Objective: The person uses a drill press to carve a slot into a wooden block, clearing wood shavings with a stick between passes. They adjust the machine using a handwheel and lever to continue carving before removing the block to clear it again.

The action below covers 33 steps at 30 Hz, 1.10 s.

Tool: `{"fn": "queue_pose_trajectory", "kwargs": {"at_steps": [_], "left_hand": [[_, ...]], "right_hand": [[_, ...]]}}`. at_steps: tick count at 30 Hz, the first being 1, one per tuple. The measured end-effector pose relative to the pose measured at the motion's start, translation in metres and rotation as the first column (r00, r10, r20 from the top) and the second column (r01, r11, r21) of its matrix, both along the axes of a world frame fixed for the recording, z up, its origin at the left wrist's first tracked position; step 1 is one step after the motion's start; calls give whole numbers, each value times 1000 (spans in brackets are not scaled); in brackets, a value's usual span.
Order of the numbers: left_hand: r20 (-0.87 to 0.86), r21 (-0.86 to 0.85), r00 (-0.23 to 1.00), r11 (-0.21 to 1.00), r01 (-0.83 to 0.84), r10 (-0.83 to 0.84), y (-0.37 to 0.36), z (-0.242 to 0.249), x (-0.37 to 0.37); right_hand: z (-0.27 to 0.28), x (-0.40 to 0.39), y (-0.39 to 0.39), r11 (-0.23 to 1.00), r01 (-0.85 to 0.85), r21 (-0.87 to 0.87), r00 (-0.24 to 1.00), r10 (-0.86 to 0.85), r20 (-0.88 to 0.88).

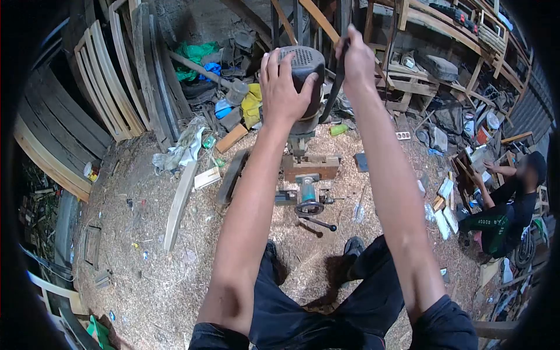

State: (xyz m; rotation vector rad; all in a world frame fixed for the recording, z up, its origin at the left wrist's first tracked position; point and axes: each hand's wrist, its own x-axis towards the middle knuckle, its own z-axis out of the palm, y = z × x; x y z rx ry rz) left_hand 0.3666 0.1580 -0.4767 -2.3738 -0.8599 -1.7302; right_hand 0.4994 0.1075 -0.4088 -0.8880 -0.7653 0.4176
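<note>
From where I stand: tub w/ a red patch [483,136] over on the R side, white pail [492,121] just behind it; can't make out what's in either. Small can [91,171] on the far L, nr the leaning boards [64,111]; contents too small to tell. Yellow sack [252,106] slumped in the junk behind the machine.

Machine's motor housing [315,66] stands upright in front of the worker. L hand [284,84] lies on its top & side, fingers spread. R hand [357,61] is wrapped round the upper end of a dark lever [332,96], just R of the housing. Wood block [326,169] sits below, w/ the handwheel [309,207] nearer the worker's feet.

Room to move: widest stretch of shavings-strewn floor [134,239] is on the L, btwn the boards & a long plank [179,207] lying flat. R side's tighter: scrap pieces [446,216] lie nr a seated co-worker [506,204], both hands on a wooden piece.
</note>
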Motion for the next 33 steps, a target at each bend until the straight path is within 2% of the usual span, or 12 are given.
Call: {"fn": "queue_pose_trajectory", "kwargs": {"at_steps": [2,4,6,10,13,14,15,17,20,24,27,33], "left_hand": [[-13,-35,1000,999,9,-9,-3,-4,-3],[-30,-68,999,997,19,-22,-6,-7,-6],[-49,-90,998,996,25,-29,-8,-10,-9],[-67,-87,997,996,21,-27,-12,-14,-10],[-69,-110,996,993,41,-49,-27,-21,-16],[-75,-131,995,990,56,-66,-36,-23,-22],[-85,-160,993,985,70,-85,-44,-26,-29],[-84,-242,987,964,111,-134,-53,-36,-42],[-42,-375,988,919,120,-146,-71,-63,-64],[-30,-494,993,866,84,-113,-87,-111,-93],[-11,-658,982,741,136,-191,-112,-143,-107],[-98,-759,964,645,89,-248,-145,-199,-116]], "right_hand": [[-28,-5,-27,997,-49,64,997,45,56],[-56,-15,-62,997,-78,-7,997,78,5],[-82,-12,-92,977,-211,-42,964,215,155],[-61,-4,-127,690,-473,-548,863,489,-129],[-27,-24,-108,546,50,-836,731,551,404],[-35,-20,-99,569,91,-817,579,637,508],[-23,-31,-110,578,200,-791,559,596,577],[-33,-27,-102,408,503,-762,471,610,638],[-12,-35,-108,224,417,-881,466,779,419],[-40,-34,-117,325,417,-849,614,588,527],[-57,-35,-123,368,386,-846,694,489,529],[-81,-27,-120,415,385,-824,715,430,551]]}}
